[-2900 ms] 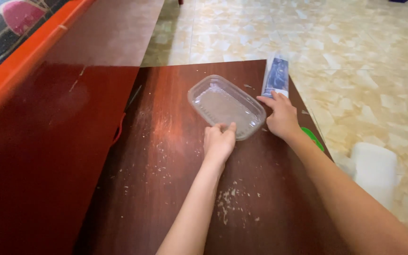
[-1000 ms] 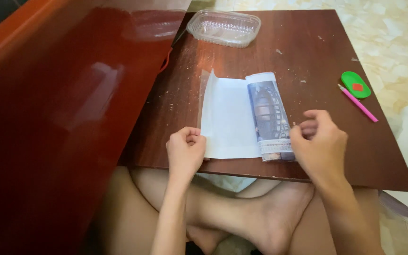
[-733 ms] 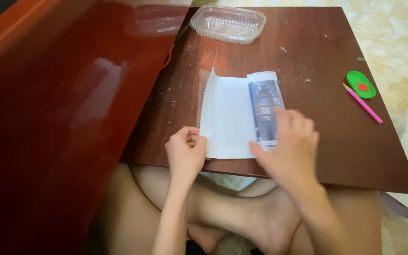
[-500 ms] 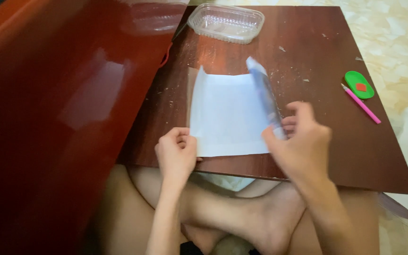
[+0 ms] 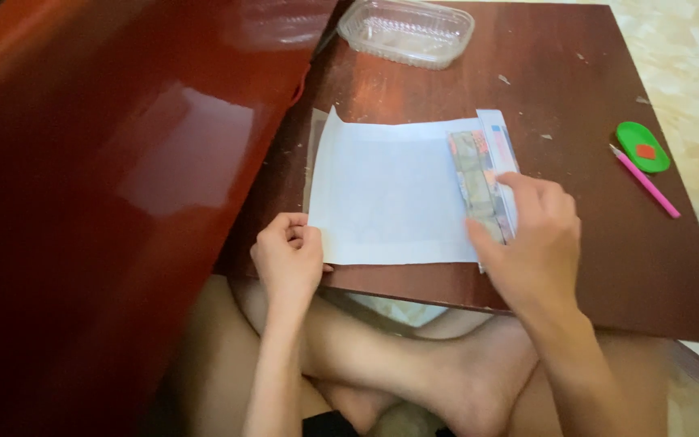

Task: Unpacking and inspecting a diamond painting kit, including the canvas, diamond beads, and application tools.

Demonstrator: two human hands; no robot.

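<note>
A low brown table (image 5: 608, 267) carries a white paper sheet (image 5: 390, 194). Left hand (image 5: 289, 257) pinches its near-left corner; right hand (image 5: 535, 239), fingers spread, presses its printed folded flap (image 5: 483, 174). Far beyond the fingertips lies a clear plastic container (image 5: 406, 31), apparently empty.

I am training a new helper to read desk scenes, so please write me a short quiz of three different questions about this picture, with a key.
1. True or false: the left hand presses the lower left corner of the white sheet.
2. What does the right hand touch? A) the clear plastic tray B) the folded printed edge of the sheet C) the pink pencil
3. Fill in: the pink pencil lies beside a ____ oval thing near the right edge of the wooden table.

Key: 1 true; 2 B; 3 green.
</note>
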